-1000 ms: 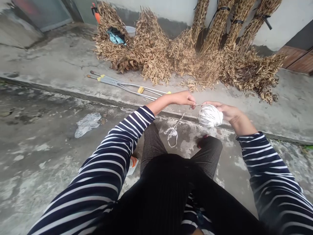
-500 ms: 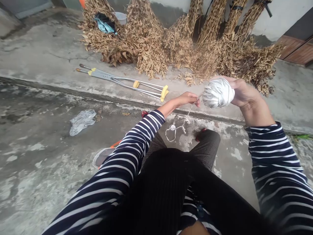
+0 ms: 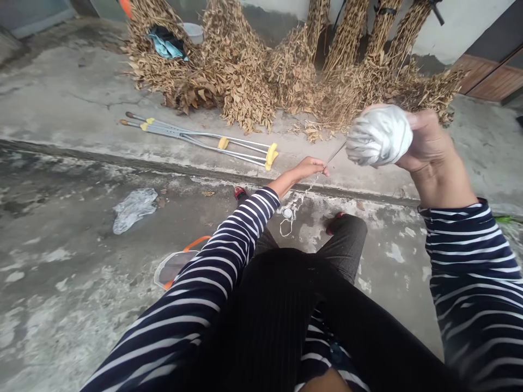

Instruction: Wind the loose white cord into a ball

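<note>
My right hand (image 3: pixel 427 144) is closed around a ball of white cord (image 3: pixel 379 136), wound in thick wraps, held out in front at the right. A thin strand (image 3: pixel 335 154) stretches taut from the ball down to my left hand (image 3: pixel 309 169), whose thumb and fingers pinch it. Below the left hand the tail of the cord dangles toward the ground. It shows a loop (image 3: pixel 286 227) and a small round white piece (image 3: pixel 287 213) between my feet.
A pair of crutches (image 3: pixel 196 136) with yellow pads lies on the concrete ledge. Dried plant bundles (image 3: pixel 245 76) lean along the wall. On the lower ground are a crumpled clear plastic bag (image 3: pixel 134 209) and an orange-trimmed mesh item (image 3: pixel 180 267), partly behind my left sleeve.
My right hand has moved right and nearer the camera with the ball. My left hand has shifted slightly left, so more strand shows between the hands.
</note>
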{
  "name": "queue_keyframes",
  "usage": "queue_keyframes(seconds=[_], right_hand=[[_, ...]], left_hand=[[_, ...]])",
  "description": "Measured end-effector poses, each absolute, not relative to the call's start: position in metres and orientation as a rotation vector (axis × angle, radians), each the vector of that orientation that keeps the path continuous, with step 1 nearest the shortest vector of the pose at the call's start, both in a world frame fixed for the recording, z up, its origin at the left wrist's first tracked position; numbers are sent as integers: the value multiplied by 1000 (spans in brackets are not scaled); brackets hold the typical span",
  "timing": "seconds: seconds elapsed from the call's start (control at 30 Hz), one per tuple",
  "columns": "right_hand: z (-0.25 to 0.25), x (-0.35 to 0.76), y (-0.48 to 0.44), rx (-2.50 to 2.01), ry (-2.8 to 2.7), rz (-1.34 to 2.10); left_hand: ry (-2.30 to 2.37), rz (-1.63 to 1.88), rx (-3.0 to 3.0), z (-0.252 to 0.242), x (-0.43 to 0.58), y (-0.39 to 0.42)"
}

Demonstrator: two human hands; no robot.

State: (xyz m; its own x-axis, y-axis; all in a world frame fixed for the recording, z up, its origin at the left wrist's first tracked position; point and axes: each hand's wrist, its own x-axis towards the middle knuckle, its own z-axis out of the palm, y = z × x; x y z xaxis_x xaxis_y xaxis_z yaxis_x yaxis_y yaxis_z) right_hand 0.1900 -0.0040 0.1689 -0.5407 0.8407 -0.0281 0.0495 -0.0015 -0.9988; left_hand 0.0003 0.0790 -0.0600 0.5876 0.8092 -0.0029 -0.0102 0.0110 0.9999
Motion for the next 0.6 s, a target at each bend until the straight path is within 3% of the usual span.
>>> queue_keyframes(seconds=[0.37,0.6], right_hand=[[180,197,-8,-999,-1689,1567],[199,182,-17,-906,-1662,1530]], left_hand=[[924,720,1420,-86,5,88],[1005,679,1679,-63,1,102]])
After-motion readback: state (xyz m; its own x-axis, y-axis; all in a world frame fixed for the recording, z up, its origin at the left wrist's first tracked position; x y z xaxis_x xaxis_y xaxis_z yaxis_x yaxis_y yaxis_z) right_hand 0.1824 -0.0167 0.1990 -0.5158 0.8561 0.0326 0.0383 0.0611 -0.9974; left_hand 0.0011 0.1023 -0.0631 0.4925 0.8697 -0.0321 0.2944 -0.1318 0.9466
